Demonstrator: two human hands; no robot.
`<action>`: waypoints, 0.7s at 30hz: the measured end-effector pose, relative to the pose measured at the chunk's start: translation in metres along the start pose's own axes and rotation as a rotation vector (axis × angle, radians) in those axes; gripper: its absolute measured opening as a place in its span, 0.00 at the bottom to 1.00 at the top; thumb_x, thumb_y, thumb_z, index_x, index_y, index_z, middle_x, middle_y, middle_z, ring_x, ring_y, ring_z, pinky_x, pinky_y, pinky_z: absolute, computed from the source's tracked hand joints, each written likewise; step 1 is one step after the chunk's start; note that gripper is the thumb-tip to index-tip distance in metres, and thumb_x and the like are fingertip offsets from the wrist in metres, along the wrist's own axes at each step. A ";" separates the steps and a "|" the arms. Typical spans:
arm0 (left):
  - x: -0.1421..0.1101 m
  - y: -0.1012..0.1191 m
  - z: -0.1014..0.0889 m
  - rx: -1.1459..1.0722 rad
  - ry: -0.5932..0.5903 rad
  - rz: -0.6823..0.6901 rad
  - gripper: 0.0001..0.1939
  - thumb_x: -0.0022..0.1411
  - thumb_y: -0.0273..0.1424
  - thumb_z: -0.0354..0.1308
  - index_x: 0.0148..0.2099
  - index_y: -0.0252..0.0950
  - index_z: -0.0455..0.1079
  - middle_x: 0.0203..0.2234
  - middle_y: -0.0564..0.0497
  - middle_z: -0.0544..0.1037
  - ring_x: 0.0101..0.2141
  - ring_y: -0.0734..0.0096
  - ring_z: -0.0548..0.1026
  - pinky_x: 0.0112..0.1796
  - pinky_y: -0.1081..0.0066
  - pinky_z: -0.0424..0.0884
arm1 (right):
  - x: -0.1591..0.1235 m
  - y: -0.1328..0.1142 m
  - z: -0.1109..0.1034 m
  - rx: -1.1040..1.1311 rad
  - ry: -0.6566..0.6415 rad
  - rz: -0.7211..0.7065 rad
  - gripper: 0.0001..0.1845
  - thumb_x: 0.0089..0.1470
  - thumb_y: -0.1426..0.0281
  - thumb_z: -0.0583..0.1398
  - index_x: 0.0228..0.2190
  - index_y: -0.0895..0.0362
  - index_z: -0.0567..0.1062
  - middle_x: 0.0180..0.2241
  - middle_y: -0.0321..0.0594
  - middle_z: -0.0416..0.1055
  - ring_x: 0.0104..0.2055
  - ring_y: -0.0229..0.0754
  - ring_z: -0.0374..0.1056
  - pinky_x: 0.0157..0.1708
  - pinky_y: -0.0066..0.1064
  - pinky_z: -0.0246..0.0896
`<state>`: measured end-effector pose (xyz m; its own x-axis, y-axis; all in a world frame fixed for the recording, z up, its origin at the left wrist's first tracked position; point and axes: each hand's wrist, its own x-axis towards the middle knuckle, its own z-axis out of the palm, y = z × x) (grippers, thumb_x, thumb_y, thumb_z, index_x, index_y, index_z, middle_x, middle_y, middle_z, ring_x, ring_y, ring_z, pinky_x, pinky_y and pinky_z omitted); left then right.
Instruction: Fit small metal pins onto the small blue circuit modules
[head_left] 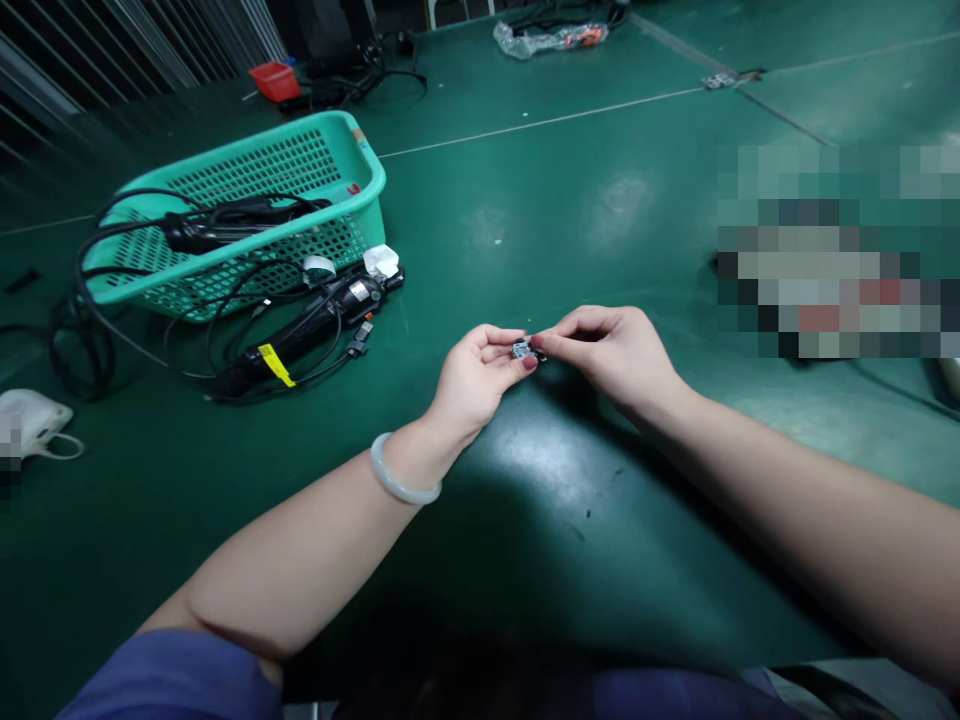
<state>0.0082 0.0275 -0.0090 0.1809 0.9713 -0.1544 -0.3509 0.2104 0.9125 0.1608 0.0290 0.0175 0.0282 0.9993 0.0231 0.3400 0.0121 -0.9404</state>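
Between my two hands, over the middle of the green table, is a small electronic part (523, 349), dark with light, board-like markings. Its exact kind is too small to make out. My left hand (480, 375) is closed on it, thumb below and fingers above and behind. My right hand (611, 350) pinches at its right end with thumb and forefinger, and the fingertips of both hands nearly meet. What the right fingertips grip is partly hidden. A pale bangle (405, 490) circles my left wrist.
A turquoise basket (262, 255) holding a black corded tool (240, 222) stands at the left. Before it lies another black tool (315, 325) with cables and a yellow tag. A red tray (275, 82) and plastic bag (551, 40) lie farther back. Blurred-out items are at right.
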 end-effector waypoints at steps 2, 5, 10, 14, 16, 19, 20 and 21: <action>0.000 0.000 0.000 0.005 0.001 0.001 0.17 0.41 0.25 0.70 0.34 0.33 0.68 0.28 0.53 0.78 0.33 0.74 0.77 0.48 0.63 0.69 | 0.000 0.001 0.000 0.000 0.004 -0.006 0.09 0.40 0.64 0.67 0.20 0.57 0.76 0.24 0.39 0.76 0.28 0.41 0.70 0.30 0.32 0.64; 0.000 0.000 0.000 0.008 0.003 -0.003 0.17 0.41 0.25 0.70 0.34 0.34 0.68 0.28 0.53 0.78 0.33 0.74 0.77 0.48 0.63 0.69 | 0.001 0.001 0.000 -0.003 0.008 0.001 0.09 0.40 0.64 0.67 0.20 0.57 0.76 0.24 0.40 0.76 0.27 0.41 0.70 0.29 0.32 0.64; -0.001 0.002 0.001 -0.004 0.004 -0.009 0.17 0.40 0.24 0.70 0.33 0.34 0.68 0.27 0.54 0.79 0.31 0.76 0.77 0.46 0.66 0.70 | 0.001 0.000 0.000 -0.028 0.003 0.007 0.08 0.41 0.65 0.66 0.21 0.58 0.78 0.26 0.41 0.76 0.29 0.42 0.70 0.31 0.33 0.64; -0.001 0.002 0.000 -0.013 0.007 -0.009 0.17 0.41 0.25 0.70 0.34 0.33 0.68 0.28 0.52 0.79 0.32 0.75 0.77 0.46 0.65 0.69 | 0.003 0.004 -0.003 -0.034 0.010 -0.038 0.09 0.44 0.64 0.65 0.23 0.57 0.78 0.28 0.41 0.77 0.32 0.43 0.72 0.34 0.34 0.65; 0.000 0.001 -0.001 -0.020 0.020 -0.010 0.17 0.42 0.24 0.70 0.34 0.33 0.68 0.30 0.51 0.79 0.33 0.74 0.78 0.47 0.64 0.69 | 0.004 0.007 -0.005 -0.054 0.003 -0.067 0.09 0.46 0.64 0.64 0.25 0.57 0.79 0.29 0.41 0.77 0.32 0.43 0.72 0.35 0.35 0.66; 0.001 0.001 -0.001 -0.036 0.046 -0.020 0.17 0.42 0.24 0.69 0.35 0.33 0.68 0.31 0.51 0.80 0.34 0.75 0.77 0.48 0.64 0.68 | 0.004 0.010 -0.008 -0.151 -0.005 -0.131 0.07 0.49 0.66 0.63 0.27 0.56 0.80 0.29 0.41 0.77 0.31 0.42 0.70 0.33 0.35 0.65; 0.001 0.001 0.000 -0.042 0.053 -0.026 0.17 0.42 0.23 0.69 0.35 0.33 0.68 0.30 0.51 0.79 0.33 0.75 0.77 0.47 0.65 0.68 | 0.003 0.010 -0.009 -0.196 0.003 -0.177 0.06 0.49 0.67 0.63 0.28 0.55 0.80 0.29 0.40 0.76 0.30 0.41 0.69 0.32 0.34 0.64; 0.001 0.001 0.000 -0.050 0.059 -0.034 0.17 0.42 0.23 0.69 0.35 0.33 0.68 0.29 0.52 0.79 0.32 0.76 0.77 0.47 0.65 0.69 | 0.002 0.011 -0.009 -0.241 0.016 -0.233 0.05 0.48 0.68 0.63 0.29 0.55 0.80 0.29 0.39 0.76 0.30 0.40 0.68 0.31 0.34 0.64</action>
<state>0.0080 0.0290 -0.0085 0.1396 0.9681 -0.2080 -0.3917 0.2469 0.8864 0.1728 0.0310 0.0106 -0.0621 0.9698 0.2357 0.5515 0.2301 -0.8018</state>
